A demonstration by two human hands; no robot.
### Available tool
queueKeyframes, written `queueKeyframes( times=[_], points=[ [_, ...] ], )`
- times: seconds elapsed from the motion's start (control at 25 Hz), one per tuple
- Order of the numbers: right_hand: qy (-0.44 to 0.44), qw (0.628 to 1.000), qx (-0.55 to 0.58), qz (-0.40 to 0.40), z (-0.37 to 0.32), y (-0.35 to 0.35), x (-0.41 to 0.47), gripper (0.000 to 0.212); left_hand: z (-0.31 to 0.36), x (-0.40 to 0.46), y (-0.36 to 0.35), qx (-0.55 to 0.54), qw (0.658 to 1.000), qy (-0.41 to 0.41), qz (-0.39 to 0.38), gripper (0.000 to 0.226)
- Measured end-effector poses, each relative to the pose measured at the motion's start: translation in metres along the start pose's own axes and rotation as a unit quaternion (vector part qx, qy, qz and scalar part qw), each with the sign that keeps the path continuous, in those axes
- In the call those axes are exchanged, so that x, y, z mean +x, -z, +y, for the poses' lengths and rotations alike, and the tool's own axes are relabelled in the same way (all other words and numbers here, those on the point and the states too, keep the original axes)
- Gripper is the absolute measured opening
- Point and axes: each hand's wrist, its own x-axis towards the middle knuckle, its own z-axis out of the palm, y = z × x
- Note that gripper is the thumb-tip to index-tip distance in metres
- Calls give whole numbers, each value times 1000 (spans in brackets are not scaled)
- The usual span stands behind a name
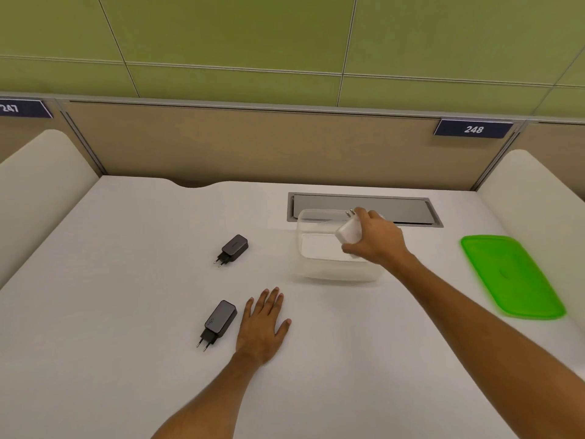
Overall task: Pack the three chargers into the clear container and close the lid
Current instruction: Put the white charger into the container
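My right hand grips a white charger, prongs pointing up and away, held over the open clear container in the middle of the white desk. Two black chargers lie to the left: the far black charger and the near black charger, both with prongs pointing toward me. My left hand lies flat on the desk, fingers spread, just right of the near black charger and not touching it. The green lid rests flat on the desk at the right.
A grey cable hatch is set into the desk behind the container. Beige partitions with number plates 247 and 248 close the back. Padded white side walls flank the desk left and right.
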Motion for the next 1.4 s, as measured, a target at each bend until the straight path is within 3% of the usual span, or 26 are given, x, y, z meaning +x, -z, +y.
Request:
queueKeyframes(
  times=[0.6, 1.12, 1.24, 1.4],
  points=[
    [-140, 977, -41, -154, 19, -62, 51, 74, 0, 0, -2, -7, 1000, 8, 9, 64],
    [-174, 956, -37, -233, 13, -78, 49, 68, 1, 1, -2, -25, 1000, 10, 7, 63],
    [-170, 972, -44, -157, -15, -59, 56, 66, 1, 1, -2, -29, 1000, 11, 3, 63],
    [-9, 999, -35, 27, -82, -36, 56, 49, 2, 0, -2, -30, 999, 12, 5, 64]
  ],
)
